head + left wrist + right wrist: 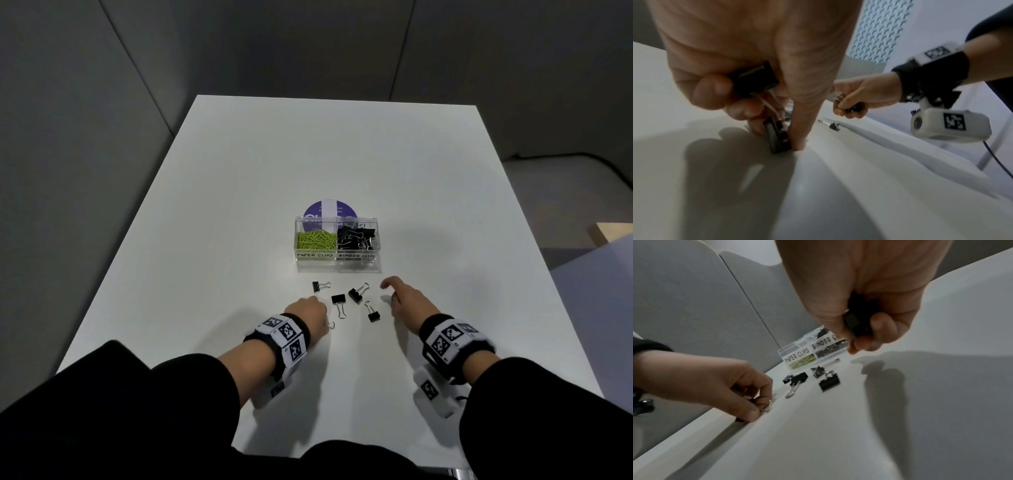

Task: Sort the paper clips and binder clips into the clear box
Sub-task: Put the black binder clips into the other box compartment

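Observation:
The clear box (337, 263) stands mid-table; its left compartment holds green paper clips (315, 240) and its right one black binder clips (356, 238). Several loose black binder clips (339, 299) lie on the table in front of it, between my hands. My left hand (310, 311) keeps one binder clip (756, 81) tucked in its curled fingers and pinches a second one (777, 139) against the table. My right hand (399, 296) hovers to the right of the loose clips, fingers curled round a black binder clip (856, 324).
A purple round disc (330, 208) lies just behind the box. The white table (239, 205) stretches far beyond it, with grey partition walls around. A wooden block (613, 231) sits off the table's right edge.

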